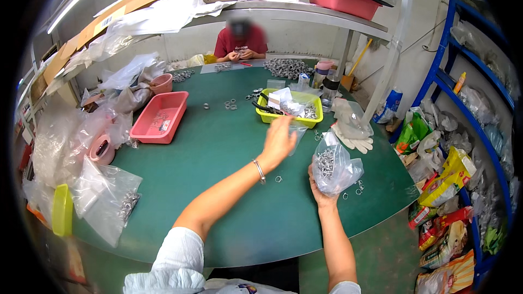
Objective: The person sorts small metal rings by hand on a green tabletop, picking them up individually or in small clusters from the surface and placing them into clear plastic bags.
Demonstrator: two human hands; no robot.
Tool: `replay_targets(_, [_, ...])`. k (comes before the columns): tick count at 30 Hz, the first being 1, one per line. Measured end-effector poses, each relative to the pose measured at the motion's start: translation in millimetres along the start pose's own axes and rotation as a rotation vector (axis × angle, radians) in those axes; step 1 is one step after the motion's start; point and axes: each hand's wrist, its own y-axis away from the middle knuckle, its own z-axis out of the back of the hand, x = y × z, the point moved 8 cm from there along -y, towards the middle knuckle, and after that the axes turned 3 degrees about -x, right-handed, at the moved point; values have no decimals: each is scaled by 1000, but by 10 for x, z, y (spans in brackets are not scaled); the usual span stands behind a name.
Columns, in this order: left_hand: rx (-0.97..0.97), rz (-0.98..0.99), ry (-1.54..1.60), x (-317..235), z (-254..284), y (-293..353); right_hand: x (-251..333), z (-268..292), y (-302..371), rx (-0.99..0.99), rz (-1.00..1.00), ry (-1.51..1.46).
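Note:
My left hand (279,140), wearing a metal bracelet (259,171), reaches over the near edge of a yellow-green plastic basket (268,117). Its fingers are curled together, and their tips are partly hidden. A small clear plastic bag (298,137) shows beside its thumb; I cannot tell whether the hand grips it. In the basket are small grey metal rings (310,111), white paper pieces and a black-handled tool. My right hand (322,196) is wrapped under a clear plastic bag (339,171) full of similar rings, tilted above the table. Several loose rings (359,187) lie close to it.
A pink tray (170,110) stands left on the green table (229,152), with plastic bags (111,196) along that edge. White gloves (354,140) and bottles (330,88) are at right. Across the table, a person in red (242,43) handles something small near a ring pile (287,68).

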Motion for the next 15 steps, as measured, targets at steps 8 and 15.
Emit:
replay_targets(8, [140, 127, -359, 885, -283, 263, -47, -61, 18, 14, -77, -34])
replay_targets(15, [-2, 188, -117, 529, 2, 248, -385, -262, 114, -89, -147, -49])
